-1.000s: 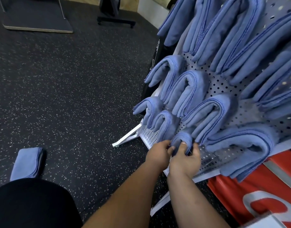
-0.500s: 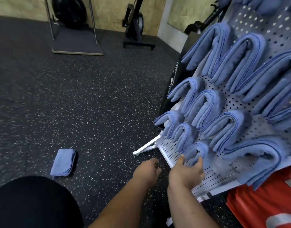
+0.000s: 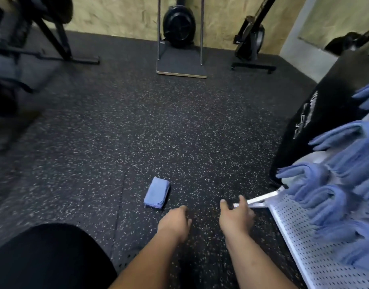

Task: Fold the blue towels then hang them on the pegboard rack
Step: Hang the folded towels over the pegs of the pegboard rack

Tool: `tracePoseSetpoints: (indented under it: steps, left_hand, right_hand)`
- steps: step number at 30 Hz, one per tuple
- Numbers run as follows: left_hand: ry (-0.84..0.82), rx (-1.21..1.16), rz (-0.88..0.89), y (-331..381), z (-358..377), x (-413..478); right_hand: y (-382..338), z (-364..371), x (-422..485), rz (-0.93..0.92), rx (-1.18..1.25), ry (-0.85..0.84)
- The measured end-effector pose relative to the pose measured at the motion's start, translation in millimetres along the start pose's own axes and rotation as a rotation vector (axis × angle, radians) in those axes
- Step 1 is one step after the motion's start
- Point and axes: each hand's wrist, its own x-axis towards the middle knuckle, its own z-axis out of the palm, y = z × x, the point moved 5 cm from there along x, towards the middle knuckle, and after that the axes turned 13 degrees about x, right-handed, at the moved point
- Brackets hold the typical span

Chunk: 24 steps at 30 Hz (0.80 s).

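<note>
On the floor (image 3: 96, 142), a folded towel (image 3: 157, 192) lies near the left hand (image 3: 175, 222) and right hand (image 3: 235, 215), both relaxed, empty.

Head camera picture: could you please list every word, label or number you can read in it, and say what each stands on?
White lettering on the black panel beside the rack: too blurred to read.
No other text shows, none on the folded towel on the floor.
</note>
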Motion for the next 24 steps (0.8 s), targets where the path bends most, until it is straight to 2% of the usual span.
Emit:
tracePoseSetpoints:
  steps: [4,9,19,24]
  left_hand:
    - [0.009,0.022,-0.131,-62,-6,1]
    - [0.004,0.017,-0.233,-110,-6,24]
    - [0.015,-0.070,-0.357,-145,16,95]
    - [-0.020,-0.075,-0.272,-160,34,130]
  right_hand:
    - [-11,61,-4,-0.056,-0.133,-0.187]
    - [-12,123,8,-0.121,-0.297,-0.331]
    - [2,250,67,-0.199,-0.500,-0.549]
    - [0,320,89,-0.321,-0.594,-0.696]
